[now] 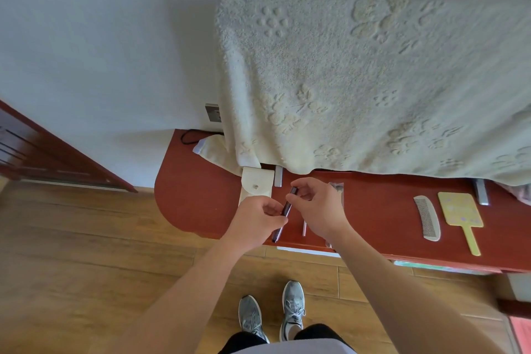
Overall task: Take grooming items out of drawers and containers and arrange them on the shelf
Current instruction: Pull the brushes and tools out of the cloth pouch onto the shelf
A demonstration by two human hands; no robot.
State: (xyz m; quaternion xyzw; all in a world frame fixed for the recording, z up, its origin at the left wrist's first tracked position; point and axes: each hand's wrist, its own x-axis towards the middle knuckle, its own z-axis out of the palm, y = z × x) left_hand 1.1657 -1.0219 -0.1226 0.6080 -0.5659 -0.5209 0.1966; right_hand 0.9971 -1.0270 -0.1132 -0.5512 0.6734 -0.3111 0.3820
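Both my hands hold a slim dark brown stick-shaped item (286,208) over the red-brown shelf (198,201). My left hand (255,217) grips its lower half. The fingertips of my right hand (314,204) pinch its upper end. A cream snap pouch (255,185) lies on the shelf just behind my left hand. A thin white stick (304,227) lies between my hands. Further right on the shelf lie a pale grey comb (427,217) and a yellow hand mirror (461,215). A clear-wrapped item (339,188) is partly hidden behind my right hand.
A cream embossed towel (373,89) drapes over something tall behind the shelf. A wall socket (213,112) and black cable (192,135) sit at the back left. Grey metal feet (278,176) show under the towel. Wooden floor and my shoes (291,310) are below.
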